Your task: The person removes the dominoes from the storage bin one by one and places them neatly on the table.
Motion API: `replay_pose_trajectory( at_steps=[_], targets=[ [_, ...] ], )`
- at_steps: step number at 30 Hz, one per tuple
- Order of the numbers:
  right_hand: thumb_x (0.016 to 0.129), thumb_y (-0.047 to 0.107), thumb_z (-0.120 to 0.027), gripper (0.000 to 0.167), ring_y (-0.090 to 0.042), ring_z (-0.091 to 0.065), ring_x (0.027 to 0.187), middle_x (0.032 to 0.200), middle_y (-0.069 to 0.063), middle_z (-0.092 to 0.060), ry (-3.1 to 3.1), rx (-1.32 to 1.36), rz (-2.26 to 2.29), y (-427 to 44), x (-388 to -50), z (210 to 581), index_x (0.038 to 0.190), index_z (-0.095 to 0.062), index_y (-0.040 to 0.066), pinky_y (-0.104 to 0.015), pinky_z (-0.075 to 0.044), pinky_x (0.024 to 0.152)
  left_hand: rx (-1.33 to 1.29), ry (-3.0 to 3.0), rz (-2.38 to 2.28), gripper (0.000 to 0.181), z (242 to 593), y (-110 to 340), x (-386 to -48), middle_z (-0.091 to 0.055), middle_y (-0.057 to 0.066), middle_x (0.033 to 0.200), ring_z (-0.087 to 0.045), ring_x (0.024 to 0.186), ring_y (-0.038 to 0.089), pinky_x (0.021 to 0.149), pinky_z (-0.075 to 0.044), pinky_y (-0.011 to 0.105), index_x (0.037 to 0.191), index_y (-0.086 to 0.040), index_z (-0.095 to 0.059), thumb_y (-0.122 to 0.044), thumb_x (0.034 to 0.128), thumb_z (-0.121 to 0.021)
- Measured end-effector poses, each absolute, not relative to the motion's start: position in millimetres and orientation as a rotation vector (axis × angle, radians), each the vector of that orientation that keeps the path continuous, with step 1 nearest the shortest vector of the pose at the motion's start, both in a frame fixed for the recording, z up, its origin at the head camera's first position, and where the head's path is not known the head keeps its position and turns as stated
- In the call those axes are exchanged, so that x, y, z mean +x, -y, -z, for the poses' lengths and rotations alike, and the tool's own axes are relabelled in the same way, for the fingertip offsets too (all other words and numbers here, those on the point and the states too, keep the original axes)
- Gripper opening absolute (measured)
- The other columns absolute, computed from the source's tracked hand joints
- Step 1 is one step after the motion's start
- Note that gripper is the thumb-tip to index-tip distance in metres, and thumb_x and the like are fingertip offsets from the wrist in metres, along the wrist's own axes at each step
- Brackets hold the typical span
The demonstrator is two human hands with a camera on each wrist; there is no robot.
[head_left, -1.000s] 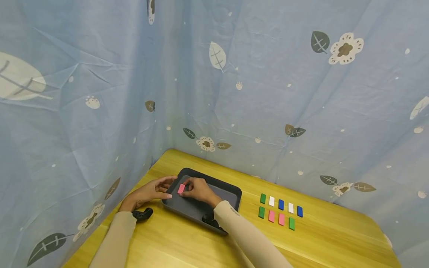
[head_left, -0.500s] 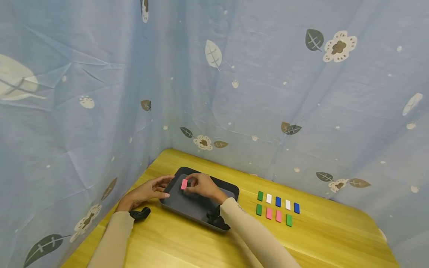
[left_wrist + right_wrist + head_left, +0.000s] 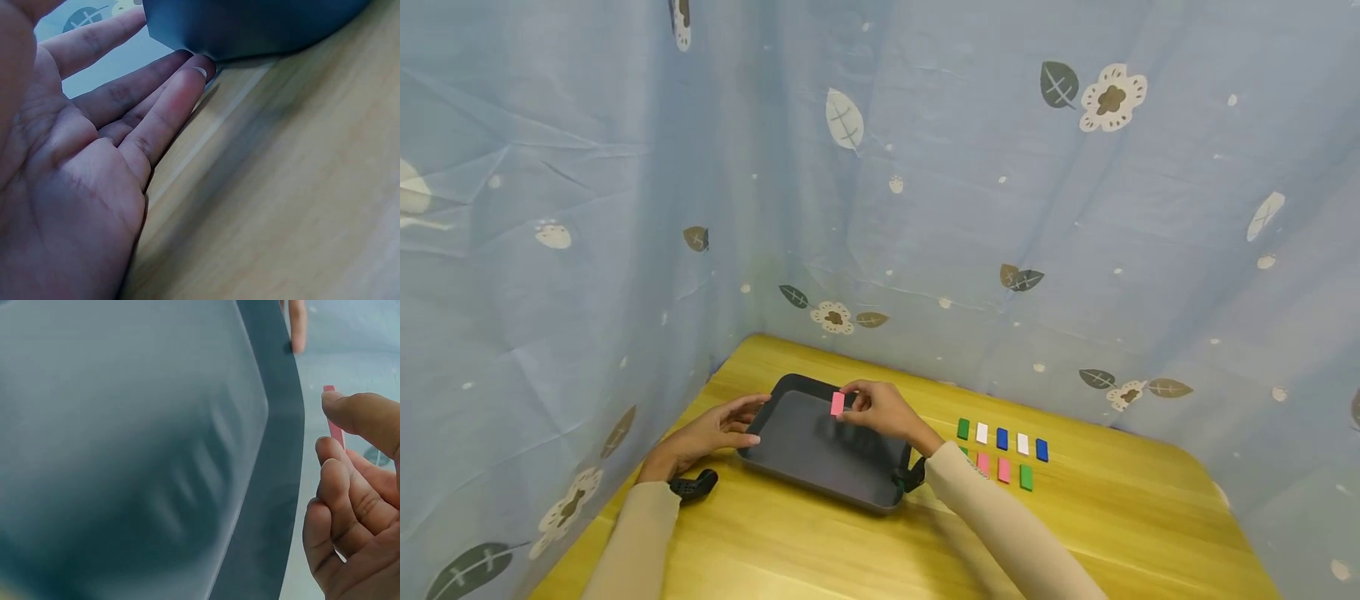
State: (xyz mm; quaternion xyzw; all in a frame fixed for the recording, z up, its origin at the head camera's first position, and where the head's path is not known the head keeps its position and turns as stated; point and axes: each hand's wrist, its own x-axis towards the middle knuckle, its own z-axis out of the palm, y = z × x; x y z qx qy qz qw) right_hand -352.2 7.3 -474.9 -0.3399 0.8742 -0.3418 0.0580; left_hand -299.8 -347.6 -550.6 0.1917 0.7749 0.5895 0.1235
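My right hand [image 3: 886, 410] pinches a small pink rectangular block [image 3: 838, 404] between thumb and fingers, held above the dark grey tray [image 3: 805, 442]. In the right wrist view the same pink block [image 3: 336, 431] shows edge-on between the thumb and fingertips. My left hand [image 3: 703, 435] is at the tray's left side, fingers extended, with fingertips and thumb by the rim. Up close in the left wrist view, the fingertips [image 3: 199, 70] meet the tray's outer wall [image 3: 250, 28]. No blocks show on the visible part of the tray floor.
Right of the tray, small blocks stand in two rows on the wooden table [image 3: 1120, 517]: green [image 3: 963, 429], white [image 3: 982, 433], blue [image 3: 1002, 439] and pink [image 3: 1003, 471] ones. A patterned blue curtain [image 3: 925, 250] hangs behind and left. Black wrist devices [image 3: 694, 486] sit by both sleeves.
My right hand has lifted the pink block from low over the tray's left part and carried it rightward and up. My left hand stays by the tray's left rim. The head view has turned slightly right.
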Motion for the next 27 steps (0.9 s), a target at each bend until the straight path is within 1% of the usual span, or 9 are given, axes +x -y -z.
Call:
replay_pose_trajectory(
  at_steps=[5, 10, 18, 21, 23, 27],
  targets=[
    [0.094, 0.027, -0.079, 0.044, -0.010, -0.062, 0.068, 0.081, 0.008, -0.066, -2.678, -1.027, 1.021, -35.4, -351.8, 477.9, 0.133, -0.067, 0.011, -0.028, -0.052, 0.065, 0.550, -2.265, -1.715, 0.078, 550.6, 350.0, -300.2, -0.027, 0.009, 0.165, -0.030, 0.147, 0.041, 0.111, -0.037, 0.055, 0.163, -0.024, -0.031, -0.020, 0.0977, -0.074],
    [0.094, 0.028, -0.079, 0.042, -0.011, -0.062, 0.067, 0.081, 0.008, -0.066, -2.696, -0.990, 1.051, -67.7, -346.5, 481.5, 0.131, -0.068, 0.012, -0.029, -0.052, 0.064, 0.568, -2.254, -1.712, 0.076, 552.2, 351.0, -302.3, -0.027, 0.008, 0.166, -0.028, 0.147, 0.042, 0.111, -0.035, 0.058, 0.162, -0.027, -0.033, -0.020, 0.0985, -0.073],
    [0.095, 0.028, -0.078, 0.044, -0.018, -0.066, 0.074, 0.085, 0.008, -0.066, -2.733, -0.871, 1.102, -119.1, -333.1, 484.5, 0.135, -0.065, 0.015, -0.031, -0.054, 0.070, 0.566, -2.250, -1.715, 0.075, 553.4, 350.6, -304.0, -0.026, 0.015, 0.164, -0.031, 0.145, 0.043, 0.108, -0.039, 0.057, 0.162, -0.029, -0.033, -0.019, 0.0992, -0.072],
    [0.096, 0.025, -0.076, 0.043, -0.024, -0.068, 0.076, 0.085, 0.007, -0.067, -2.743, -0.835, 1.118, -136.2, -327.8, 484.0, 0.137, -0.065, 0.015, -0.032, -0.054, 0.069, 0.577, -2.242, -1.720, 0.075, 553.3, 350.9, -304.4, -0.026, 0.015, 0.164, -0.031, 0.145, 0.043, 0.108, -0.039, 0.055, 0.162, -0.029, -0.032, -0.019, 0.0991, -0.072],
    [0.097, 0.024, -0.075, 0.043, -0.028, -0.068, 0.077, 0.086, 0.006, -0.067, -2.741, -0.807, 1.132, -147.3, -324.2, 484.0, 0.137, -0.064, 0.015, -0.032, -0.054, 0.070, 0.596, -2.237, -1.720, 0.076, 553.5, 351.4, -304.5, -0.026, 0.014, 0.165, -0.029, 0.146, 0.043, 0.108, -0.040, 0.050, 0.163, -0.026, -0.031, -0.019, 0.0993, -0.071],
    [0.098, 0.022, -0.073, 0.044, -0.033, -0.068, 0.075, 0.087, 0.000, -0.069, -2.725, -0.775, 1.155, -169.0, -316.9, 487.5, 0.139, -0.062, 0.014, -0.032, -0.055, 0.068, 0.624, -2.224, -1.722, 0.077, 553.0, 352.3, -303.4, -0.025, 0.014, 0.166, -0.027, 0.147, 0.044, 0.104, -0.044, 0.032, 0.164, -0.020, -0.028, -0.018, 0.0999, -0.070]
  ],
)
